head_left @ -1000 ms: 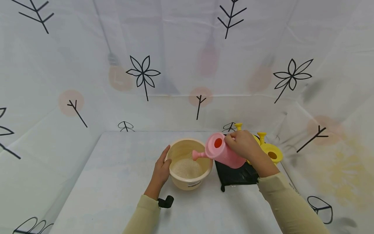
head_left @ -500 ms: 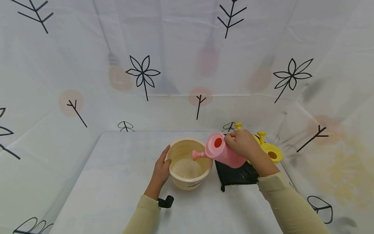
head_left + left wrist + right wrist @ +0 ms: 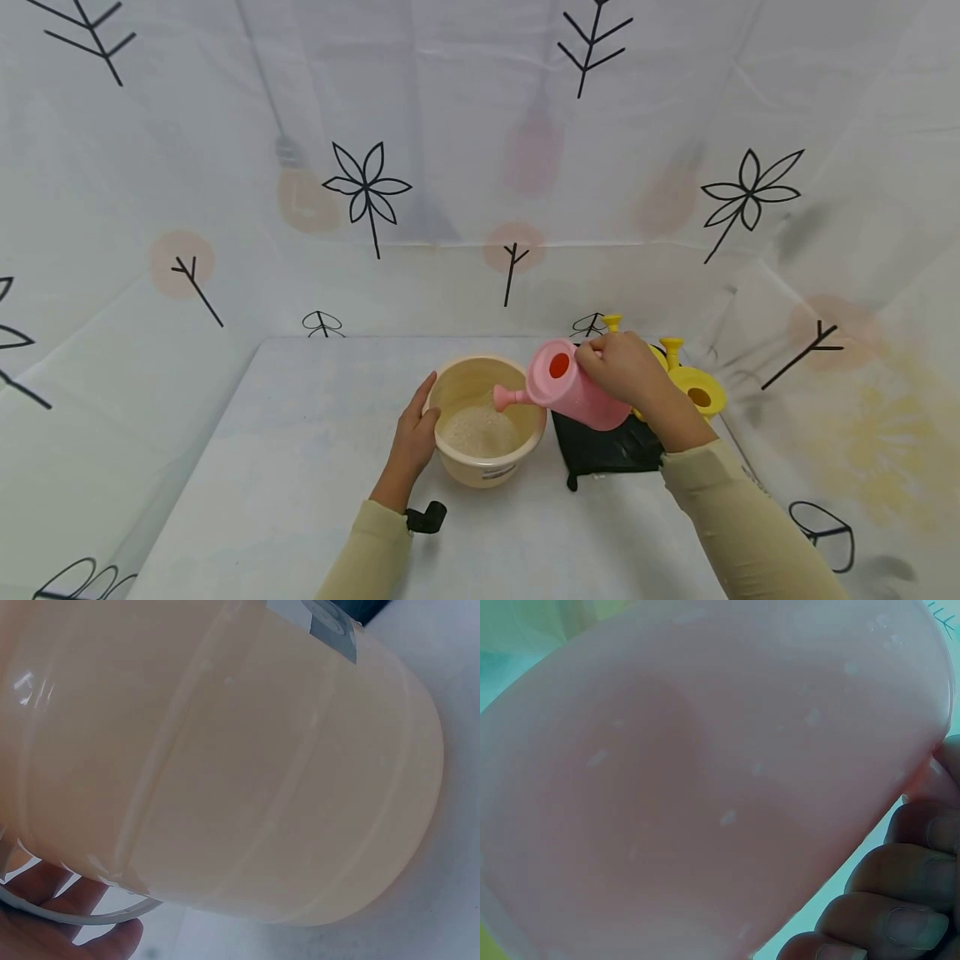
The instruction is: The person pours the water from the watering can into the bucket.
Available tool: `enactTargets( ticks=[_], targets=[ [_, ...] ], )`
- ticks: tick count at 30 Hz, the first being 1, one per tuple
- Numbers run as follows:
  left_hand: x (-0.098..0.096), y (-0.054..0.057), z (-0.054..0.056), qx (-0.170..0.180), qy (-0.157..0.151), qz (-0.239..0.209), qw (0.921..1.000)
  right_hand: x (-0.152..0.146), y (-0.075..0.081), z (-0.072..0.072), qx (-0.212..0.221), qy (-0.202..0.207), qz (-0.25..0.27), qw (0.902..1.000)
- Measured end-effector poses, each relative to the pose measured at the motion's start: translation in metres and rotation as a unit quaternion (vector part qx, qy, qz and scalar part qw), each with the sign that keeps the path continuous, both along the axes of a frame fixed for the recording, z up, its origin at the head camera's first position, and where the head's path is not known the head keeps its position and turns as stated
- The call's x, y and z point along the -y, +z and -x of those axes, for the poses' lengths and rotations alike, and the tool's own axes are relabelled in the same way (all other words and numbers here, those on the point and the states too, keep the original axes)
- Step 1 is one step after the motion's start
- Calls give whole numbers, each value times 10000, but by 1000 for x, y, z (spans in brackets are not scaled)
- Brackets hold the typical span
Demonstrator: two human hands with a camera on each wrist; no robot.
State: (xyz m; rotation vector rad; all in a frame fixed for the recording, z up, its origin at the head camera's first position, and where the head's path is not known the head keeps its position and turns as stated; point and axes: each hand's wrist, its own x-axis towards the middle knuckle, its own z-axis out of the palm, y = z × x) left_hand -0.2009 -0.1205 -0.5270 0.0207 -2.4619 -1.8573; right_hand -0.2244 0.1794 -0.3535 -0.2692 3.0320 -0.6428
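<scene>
A cream plastic bucket stands on the white table, with clear, bubbly water at its bottom. At its left rim my left hand holds it, thumb over the edge. The left wrist view shows the bucket's wall close up, the fingers around a curved band at the rim. My right hand grips the handle of a pink watering can, tilted so that its spout reaches over the bucket's opening. The can's body fills the right wrist view, beside curled fingers.
Behind the right hand stand yellow watering cans, partly hidden by the hand and the pink can. A black cloth-like mat lies under them, right of the bucket. White patterned sheets hang behind and beside the table.
</scene>
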Motion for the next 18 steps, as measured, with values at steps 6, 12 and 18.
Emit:
enactTargets(
  ticks=[6,12,18],
  targets=[
    [0,2,-1,61,36,5,10000,1,0,0,-73,14,5,10000],
    [0,2,-1,79,21,-10,10000,1,0,1,-97,31,-36,9999],
    [0,2,-1,62,-4,-25,10000,0,-1,2,-144,89,-88,9998]
  ],
)
